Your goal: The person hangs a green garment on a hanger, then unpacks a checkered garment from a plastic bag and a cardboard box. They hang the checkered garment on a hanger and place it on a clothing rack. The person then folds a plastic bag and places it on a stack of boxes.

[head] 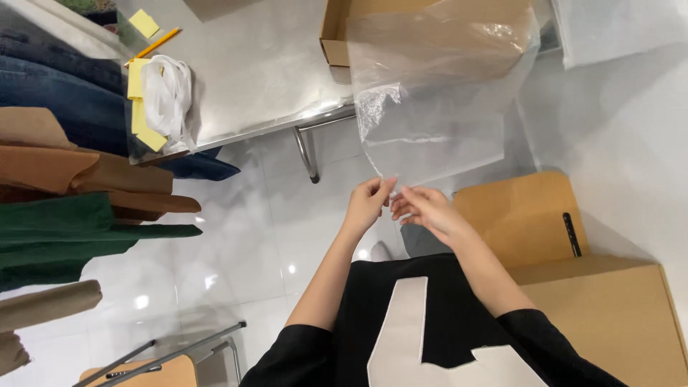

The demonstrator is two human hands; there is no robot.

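1 head view — steeply downward, close

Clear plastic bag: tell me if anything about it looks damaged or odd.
The clear plastic bag, pinched at its lower edge by the left hand and right hand, is crinkled along its left side; no tear shows.

The clear plastic bag [437, 93] veils the cardboard box [337, 32] behind it, whose top the frame's edge cuts off.
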